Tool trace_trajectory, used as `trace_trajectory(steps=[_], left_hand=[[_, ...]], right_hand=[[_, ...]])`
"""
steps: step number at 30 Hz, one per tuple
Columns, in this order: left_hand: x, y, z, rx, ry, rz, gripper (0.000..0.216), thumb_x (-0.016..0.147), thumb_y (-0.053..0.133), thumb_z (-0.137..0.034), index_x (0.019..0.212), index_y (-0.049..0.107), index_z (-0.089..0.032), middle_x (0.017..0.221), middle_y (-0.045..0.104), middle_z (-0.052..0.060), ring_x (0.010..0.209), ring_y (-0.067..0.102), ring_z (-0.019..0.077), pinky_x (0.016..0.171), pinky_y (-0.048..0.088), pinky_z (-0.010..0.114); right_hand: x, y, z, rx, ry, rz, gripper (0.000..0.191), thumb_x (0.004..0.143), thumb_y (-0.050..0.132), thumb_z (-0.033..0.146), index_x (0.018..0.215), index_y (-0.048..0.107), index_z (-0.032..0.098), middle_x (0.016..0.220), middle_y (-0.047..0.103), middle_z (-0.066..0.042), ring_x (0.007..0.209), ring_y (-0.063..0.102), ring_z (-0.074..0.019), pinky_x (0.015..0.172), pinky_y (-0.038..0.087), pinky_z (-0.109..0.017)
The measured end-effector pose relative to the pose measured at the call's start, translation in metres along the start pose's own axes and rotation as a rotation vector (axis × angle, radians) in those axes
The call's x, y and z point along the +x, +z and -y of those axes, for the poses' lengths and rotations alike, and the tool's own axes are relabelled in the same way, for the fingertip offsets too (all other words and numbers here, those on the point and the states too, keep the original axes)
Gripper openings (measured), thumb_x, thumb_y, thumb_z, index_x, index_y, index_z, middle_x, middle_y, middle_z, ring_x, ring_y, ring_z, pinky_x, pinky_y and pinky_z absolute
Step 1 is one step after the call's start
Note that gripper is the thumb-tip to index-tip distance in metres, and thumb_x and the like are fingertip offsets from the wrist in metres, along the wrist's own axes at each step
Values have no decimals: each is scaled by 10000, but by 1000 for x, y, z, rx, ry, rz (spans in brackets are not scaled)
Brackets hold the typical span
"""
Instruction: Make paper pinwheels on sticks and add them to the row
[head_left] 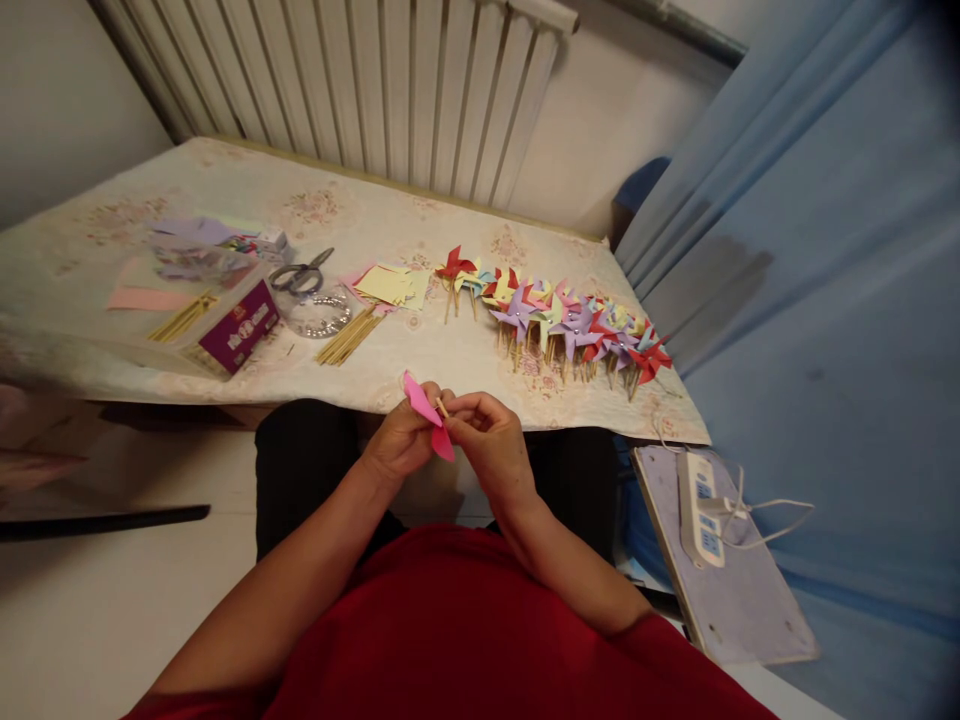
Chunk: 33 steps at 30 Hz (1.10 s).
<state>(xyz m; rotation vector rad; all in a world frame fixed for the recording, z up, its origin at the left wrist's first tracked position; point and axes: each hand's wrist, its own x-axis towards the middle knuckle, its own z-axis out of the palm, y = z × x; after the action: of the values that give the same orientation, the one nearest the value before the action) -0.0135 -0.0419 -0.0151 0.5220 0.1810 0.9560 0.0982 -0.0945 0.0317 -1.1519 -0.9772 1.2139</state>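
My left hand [400, 440] is closed on a pink paper pinwheel [421, 398], held over my lap at the table's front edge. Its folded blades stick out on both sides of my fingers. My right hand [493, 445] pinches a thin wooden stick [442, 407], whose short end shows against the pink paper. Fingers hide the place where stick and paper meet. Beyond my hands, a bundle of wooden sticks [349, 336] lies on the floral tablecloth [427, 350]. Near it are yellow paper squares [386, 285] and a round clear dish [319, 316] of small shiny pieces.
Many-coloured finished pinwheels [576, 325] lie in a row at the right. Scissors [301, 272] rest behind the dish. A purple-fronted box [238, 328] with sticks stands at left, pink paper [148, 298] beside it. A power strip [701, 510] sits on a board at lower right.
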Motion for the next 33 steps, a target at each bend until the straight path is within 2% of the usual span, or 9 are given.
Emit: trace_trajectory(steps=[8, 18, 26, 33], left_hand=[[1, -1, 0, -3, 8, 35, 209, 664, 785, -137, 678, 581, -175, 699, 537, -25, 679, 540, 94, 665, 434, 222], [0, 2, -1, 44, 19, -14, 241, 643, 784, -122, 678, 551, -171, 690, 542, -33, 650, 537, 85, 668, 450, 223], [1, 3, -2, 72, 19, -70, 271, 622, 781, -136, 665, 517, -173, 661, 512, -38, 611, 498, 77, 606, 429, 210], [3, -1, -2, 116, 14, -139, 243, 629, 799, -172, 733, 579, -153, 709, 552, -24, 626, 520, 74, 612, 423, 200]], right_hand=[[-3, 3, 5, -100, -28, -33, 153, 679, 701, 298, 793, 658, 205, 622, 563, 52, 556, 487, -93, 545, 395, -220], [-2, 2, -9, -268, -168, -100, 106, 730, 675, 276, 818, 688, 219, 703, 620, 26, 610, 523, -110, 581, 434, -236], [-3, 3, -9, -275, -137, -96, 105, 738, 672, 292, 817, 688, 226, 761, 651, 8, 668, 563, -130, 662, 477, -270], [4, 0, -11, -170, -64, -62, 141, 712, 659, 301, 825, 671, 217, 705, 629, 25, 628, 539, -118, 603, 442, -245]])
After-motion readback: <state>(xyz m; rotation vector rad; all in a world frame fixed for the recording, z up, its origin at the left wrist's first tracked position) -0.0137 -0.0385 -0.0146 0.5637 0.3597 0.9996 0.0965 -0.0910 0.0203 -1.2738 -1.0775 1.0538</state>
